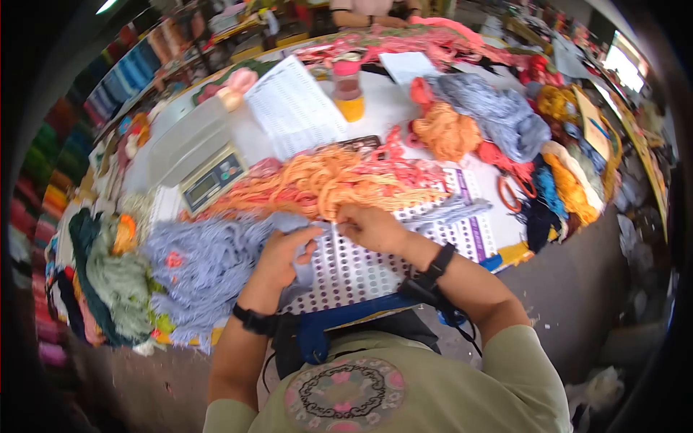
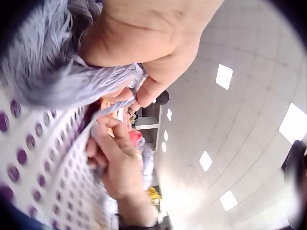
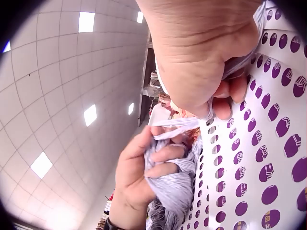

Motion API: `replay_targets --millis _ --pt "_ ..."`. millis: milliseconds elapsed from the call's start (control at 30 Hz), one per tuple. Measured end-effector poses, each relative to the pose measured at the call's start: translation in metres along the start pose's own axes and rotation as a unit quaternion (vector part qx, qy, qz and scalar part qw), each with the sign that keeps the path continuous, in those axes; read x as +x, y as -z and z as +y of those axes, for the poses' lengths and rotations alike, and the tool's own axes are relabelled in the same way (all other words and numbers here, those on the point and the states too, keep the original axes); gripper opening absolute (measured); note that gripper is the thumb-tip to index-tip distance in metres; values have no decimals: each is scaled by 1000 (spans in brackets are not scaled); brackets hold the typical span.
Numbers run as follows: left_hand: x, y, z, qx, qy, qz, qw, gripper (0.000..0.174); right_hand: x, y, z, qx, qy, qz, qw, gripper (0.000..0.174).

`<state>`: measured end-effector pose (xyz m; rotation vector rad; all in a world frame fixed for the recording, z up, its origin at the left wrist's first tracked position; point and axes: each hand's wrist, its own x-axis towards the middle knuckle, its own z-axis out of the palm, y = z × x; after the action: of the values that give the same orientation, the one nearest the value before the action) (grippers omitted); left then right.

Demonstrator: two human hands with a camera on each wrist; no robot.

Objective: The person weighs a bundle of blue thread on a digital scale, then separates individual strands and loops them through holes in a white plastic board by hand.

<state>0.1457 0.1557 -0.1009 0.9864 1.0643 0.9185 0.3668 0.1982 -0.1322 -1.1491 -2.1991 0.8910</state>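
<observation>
A large loose hank of grey-blue yarn [image 1: 206, 263] lies to the left, its near part reaching into my left hand [image 1: 278, 260]. In the right wrist view, that hand's fingers [image 3: 165, 168] curl round a thick bunch of the yarn [image 3: 175, 191]. My right hand [image 1: 377, 229] pinches a thinner strand drawn from the bunch; this strand [image 3: 177, 125] stretches over the short gap between the hands. More grey-blue yarn [image 1: 455, 210] trails beyond the right wrist. Both hands are close over a white sheet with purple dots [image 1: 346, 278].
Orange and pink yarn [image 1: 310, 180] is heaped just beyond the hands. A digital scale [image 1: 209, 182], a printed paper [image 1: 292, 105] and a pink-lidded bottle [image 1: 347, 86] stand farther back. Coloured hanks [image 1: 567, 180] crowd the right edge. Another person [image 1: 364, 11] is across the table.
</observation>
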Motion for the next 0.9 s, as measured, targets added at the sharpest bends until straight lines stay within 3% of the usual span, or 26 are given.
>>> replay_targets --millis 33,67,200,267,367,400,467,533,567,600,667,733,767,800,833,900 --pt "-5 -7 5 -122 49 -43 990 19 1 0 -1 1 -25 -8 1000 23" --pt "-9 -19 11 -121 52 -57 990 19 0 1 -3 -4 -35 1 999 23" --pt "-6 -37 16 3 80 -94 992 29 6 7 -3 -3 -13 -40 999 30" --pt "4 -44 3 192 59 -40 979 28 10 5 7 10 16 -44 999 32" --pt "24 -31 -20 217 46 -80 972 24 11 5 17 132 36 -115 984 27" --pt "26 -34 -17 245 60 -102 962 22 11 8 10 129 34 -114 984 27" --pt "26 -36 -8 235 64 -99 965 19 9 13 -4 -37 28 -114 992 34" --pt "18 -35 13 192 98 -66 974 17 4 14 -11 -52 61 -70 994 40" --pt "7 -22 13 74 106 -24 991 18 3 14 -10 -28 34 -53 998 42" --pt "2 -9 19 73 112 -17 991 18 4 13 -9 -3 9 -40 999 43" --pt "-14 22 33 -99 61 -3 993 23 5 8 -2 3 0 -56 998 42" --pt "-36 57 46 -177 -2 49 983 23 8 7 2 61 26 -46 997 36" --pt "-41 81 51 -254 -38 13 966 24 9 8 1 70 34 -60 995 36" --pt "-44 105 56 -327 -77 -25 941 26 9 12 -4 85 -17 -83 993 39" --pt "-44 132 56 -328 -80 -11 941 26 9 13 -7 97 -69 -105 987 42" --pt "-41 171 52 -335 -181 190 905 30 10 8 -5 71 -63 -97 991 43"
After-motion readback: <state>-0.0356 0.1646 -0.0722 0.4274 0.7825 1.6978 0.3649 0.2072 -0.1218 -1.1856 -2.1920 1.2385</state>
